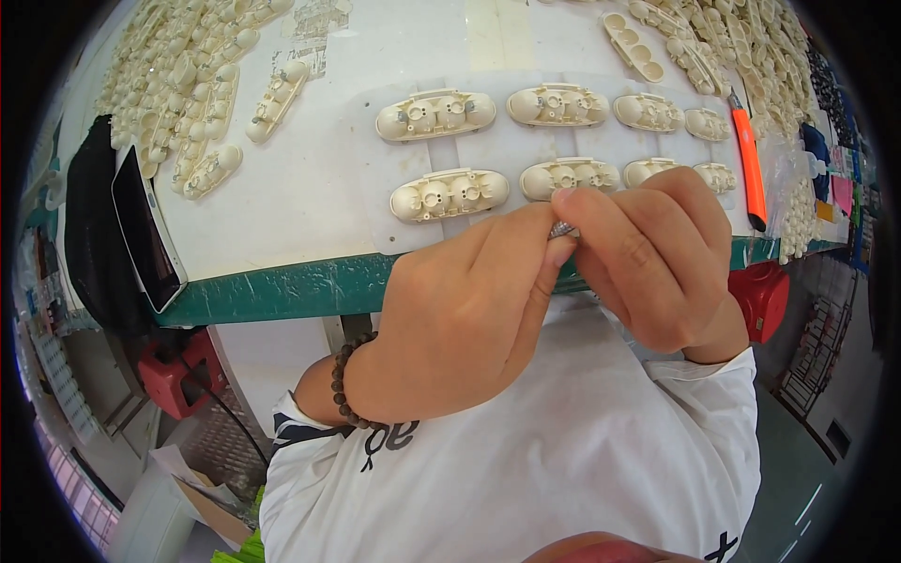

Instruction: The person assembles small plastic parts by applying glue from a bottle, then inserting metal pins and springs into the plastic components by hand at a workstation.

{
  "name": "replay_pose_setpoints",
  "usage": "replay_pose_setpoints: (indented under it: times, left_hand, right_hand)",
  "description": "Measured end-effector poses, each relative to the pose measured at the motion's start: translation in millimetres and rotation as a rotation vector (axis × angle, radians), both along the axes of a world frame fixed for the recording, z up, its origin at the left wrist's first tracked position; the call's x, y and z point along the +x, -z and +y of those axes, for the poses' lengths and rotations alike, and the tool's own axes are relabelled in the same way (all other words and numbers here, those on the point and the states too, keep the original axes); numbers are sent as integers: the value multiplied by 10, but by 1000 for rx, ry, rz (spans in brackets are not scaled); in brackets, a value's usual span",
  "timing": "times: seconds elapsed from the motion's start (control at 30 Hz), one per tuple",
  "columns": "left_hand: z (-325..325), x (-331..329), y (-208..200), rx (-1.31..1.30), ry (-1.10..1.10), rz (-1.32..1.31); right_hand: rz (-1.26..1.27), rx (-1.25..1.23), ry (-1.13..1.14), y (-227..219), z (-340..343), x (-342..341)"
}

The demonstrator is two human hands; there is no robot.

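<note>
My left hand point(460, 305), with a dark beaded bracelet on its wrist, is closed in a pinch in front of the table edge. My right hand point(662, 267) meets it fingertip to fingertip, its fingers curled in. A small grey ribbed piece point(561, 228) shows between the two hands' fingertips; its exact kind is too small to make out. Just beyond them, cream plastic housings point(449, 195) lie in two rows on a pale translucent plate point(385, 220). Grey bits sit in some housings of the far row point(436, 114). My hands partly cover the near row.
Heaps of cream parts lie at the far left point(183, 70) and far right point(765, 56). An orange-handled cutter point(748, 159) rests right of the plate. A phone-like device point(148, 230) leans beside a black bag point(89, 239) at left. The table has a green front edge point(282, 296).
</note>
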State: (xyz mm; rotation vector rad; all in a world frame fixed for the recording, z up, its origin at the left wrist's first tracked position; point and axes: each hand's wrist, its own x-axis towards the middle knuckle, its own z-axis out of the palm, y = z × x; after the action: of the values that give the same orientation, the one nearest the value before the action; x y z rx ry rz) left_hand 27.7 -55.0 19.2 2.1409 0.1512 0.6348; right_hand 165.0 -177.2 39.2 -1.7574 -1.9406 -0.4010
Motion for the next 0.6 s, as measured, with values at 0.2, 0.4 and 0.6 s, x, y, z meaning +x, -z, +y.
replay_pose_setpoints:
  times: [0.2,0.4,0.6]
  left_hand:
    - [38,-55,-34,-42,43,126]
    - [52,-60,-40,-41,14,111]
    - [48,-29,-33,20,98,104]
  right_hand:
    - [-29,30,191,61,115,296]
    - [-41,-103,380,95,103,352]
    - [169,-64,53,-108,-46,16]
